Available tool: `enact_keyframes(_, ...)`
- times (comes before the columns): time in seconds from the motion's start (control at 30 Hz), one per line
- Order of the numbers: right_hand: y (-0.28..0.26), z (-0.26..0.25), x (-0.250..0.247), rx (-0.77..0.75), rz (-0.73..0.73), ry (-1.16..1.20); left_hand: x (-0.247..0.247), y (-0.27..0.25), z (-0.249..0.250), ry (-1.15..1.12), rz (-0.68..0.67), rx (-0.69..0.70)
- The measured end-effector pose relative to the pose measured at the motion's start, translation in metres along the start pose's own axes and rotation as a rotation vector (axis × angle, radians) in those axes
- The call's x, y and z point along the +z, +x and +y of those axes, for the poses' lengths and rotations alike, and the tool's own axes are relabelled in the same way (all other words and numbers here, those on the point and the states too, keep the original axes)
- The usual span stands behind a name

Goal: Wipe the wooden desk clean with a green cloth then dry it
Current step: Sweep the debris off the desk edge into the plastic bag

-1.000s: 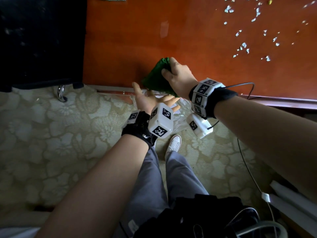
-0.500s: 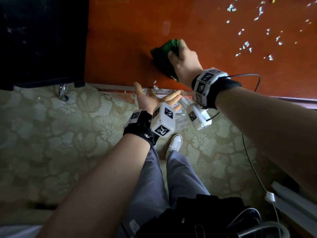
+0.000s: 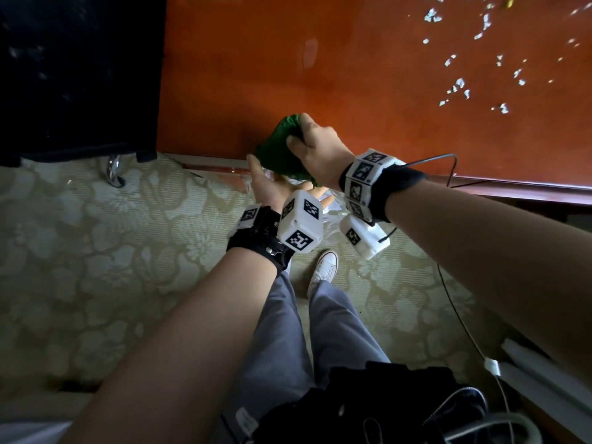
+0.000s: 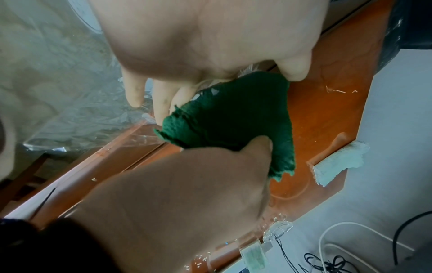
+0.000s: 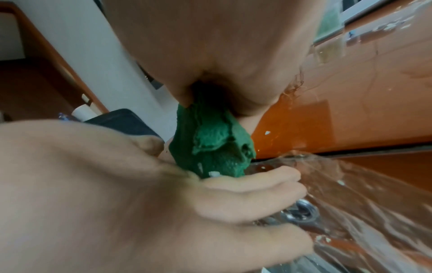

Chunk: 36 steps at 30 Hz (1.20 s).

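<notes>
The head view looks steeply down from above — the orange surface (image 3: 368,75) fills the upper frame, carpeted floor the lower. The left wrist view sits very close behind the left hand (image 4: 210,37), facing along it across the surface's edge. The right wrist view is as close, low beside the right hand (image 5: 222,46). All three share the green cloth (image 3: 282,145) at that edge.

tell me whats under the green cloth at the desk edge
The open left hand, palm up, sits under the bunched green cloth, with clear plastic sheet below. Whatever lies between cloth and palm is hidden.
</notes>
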State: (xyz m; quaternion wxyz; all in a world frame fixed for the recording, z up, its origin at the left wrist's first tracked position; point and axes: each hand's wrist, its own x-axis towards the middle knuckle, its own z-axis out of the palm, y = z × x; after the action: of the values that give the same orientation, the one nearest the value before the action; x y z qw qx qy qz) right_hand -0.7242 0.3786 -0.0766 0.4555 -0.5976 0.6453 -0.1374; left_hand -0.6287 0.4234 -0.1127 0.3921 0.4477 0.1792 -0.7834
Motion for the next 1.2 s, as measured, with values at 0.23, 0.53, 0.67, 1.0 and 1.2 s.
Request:
enact_keyframes(0.23, 0.008, 0.007, -0.03, 0.13, 0.346, 0.261, -0.003, 0.001, 0.007, -0.017, -0.051, -0.13)
enact_keyframes(0.53, -0.002, 0.032, -0.045, 0.281, 0.423, 0.336, 0.01, -0.004, -0.009, 0.054, -0.06, -0.101)
enact_keyframes(0.67, -0.011, 0.041, -0.057, 0.335, 0.483, 0.34, 0.024, -0.012, -0.022, 0.083, -0.079, -0.138)
enact_keyframes(1.0, -0.041, 0.071, -0.094, 0.409, 0.634, 0.385, 0.045, -0.009, -0.052, 0.132, -0.091, -0.19)
enact_keyframes(1.2, -0.05, 0.098, -0.13, 0.422, 0.606, 0.479, 0.07, -0.01, -0.095, 0.121, -0.055, -0.144)
